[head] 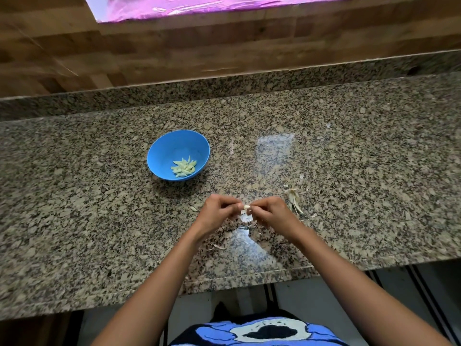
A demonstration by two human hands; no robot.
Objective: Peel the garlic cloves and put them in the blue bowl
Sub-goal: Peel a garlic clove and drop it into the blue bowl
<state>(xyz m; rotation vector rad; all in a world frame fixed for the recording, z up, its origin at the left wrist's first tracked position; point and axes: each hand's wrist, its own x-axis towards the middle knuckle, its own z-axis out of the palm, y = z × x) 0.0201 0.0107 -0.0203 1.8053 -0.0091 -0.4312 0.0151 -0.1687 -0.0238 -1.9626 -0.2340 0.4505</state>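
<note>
A blue bowl (162, 151) stands on the granite counter, left of centre, with several peeled garlic cloves (184, 167) lying in its bottom. In front of it, my left hand (219, 208) and my right hand (268, 212) meet fingertip to fingertip over the counter. Both pinch one small pale garlic clove (246, 207) between them; most of it is hidden by my fingers. A scrap of skin hangs just below the clove.
A pile of dry garlic skins (294, 198) lies just right of my right hand, with smaller scraps (193, 208) scattered around. The granite counter (99, 221) ends at a front edge near my body. A wooden wall panel (174, 46) rises behind.
</note>
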